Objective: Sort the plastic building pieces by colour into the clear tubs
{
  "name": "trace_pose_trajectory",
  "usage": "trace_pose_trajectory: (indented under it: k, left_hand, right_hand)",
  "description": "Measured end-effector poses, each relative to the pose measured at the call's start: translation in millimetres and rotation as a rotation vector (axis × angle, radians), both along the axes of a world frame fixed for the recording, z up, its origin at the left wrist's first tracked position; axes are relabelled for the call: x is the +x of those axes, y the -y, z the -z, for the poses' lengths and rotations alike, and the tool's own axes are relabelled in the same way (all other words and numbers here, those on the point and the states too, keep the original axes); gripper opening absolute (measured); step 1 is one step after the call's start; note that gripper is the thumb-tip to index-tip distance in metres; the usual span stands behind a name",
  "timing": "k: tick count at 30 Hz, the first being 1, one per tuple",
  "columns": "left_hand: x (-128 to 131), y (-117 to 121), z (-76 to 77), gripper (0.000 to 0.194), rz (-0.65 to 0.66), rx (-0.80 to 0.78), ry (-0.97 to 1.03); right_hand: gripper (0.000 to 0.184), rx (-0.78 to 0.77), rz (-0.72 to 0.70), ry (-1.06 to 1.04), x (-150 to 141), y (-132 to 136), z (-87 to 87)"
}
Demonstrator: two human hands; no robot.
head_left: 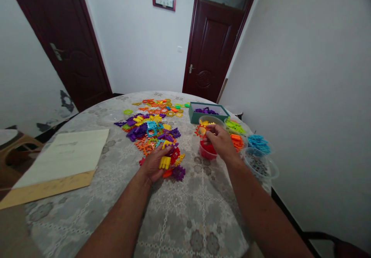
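Left hand (pixel 153 163), left of the tub of red pieces (pixel 208 152), grasps a yellow plastic piece (pixel 164 163); right hand (pixel 220 140) hangs over that tub, whether gripping the orange piece (pixel 199 130) I cannot tell. Mixed interlocking pieces (pixel 150 128) cover bench (pixel 174 223) left of the tub.

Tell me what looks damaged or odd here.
The pale wall beside the left door looks damaged: dark, ragged patches mar its surface. The plastic pieces heaped loose on the table are probably not a spill, since the left hand holds some.
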State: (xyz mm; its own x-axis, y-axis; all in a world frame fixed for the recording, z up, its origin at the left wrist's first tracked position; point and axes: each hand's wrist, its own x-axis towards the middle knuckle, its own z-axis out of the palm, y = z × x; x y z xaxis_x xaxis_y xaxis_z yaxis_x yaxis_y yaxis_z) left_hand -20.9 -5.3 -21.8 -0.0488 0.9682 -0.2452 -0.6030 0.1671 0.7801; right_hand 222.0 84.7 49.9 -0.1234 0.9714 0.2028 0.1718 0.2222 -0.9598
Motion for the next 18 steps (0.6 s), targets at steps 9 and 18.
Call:
trace_pose_trajectory:
  k: [9, 18]
  left_hand:
    - [-1, -2, 0.5, 0.031, 0.001, 0.014, 0.026]
    - [0, -3, -1.2, 0.028, -0.009, -0.003, -0.02]
  right_hand:
    - [0.05, 0.154, 0.224, 0.243, 57, 6, 2.6]
    - [0.036, 0.37, 0.539, 0.801, 134, -10, -15.0]
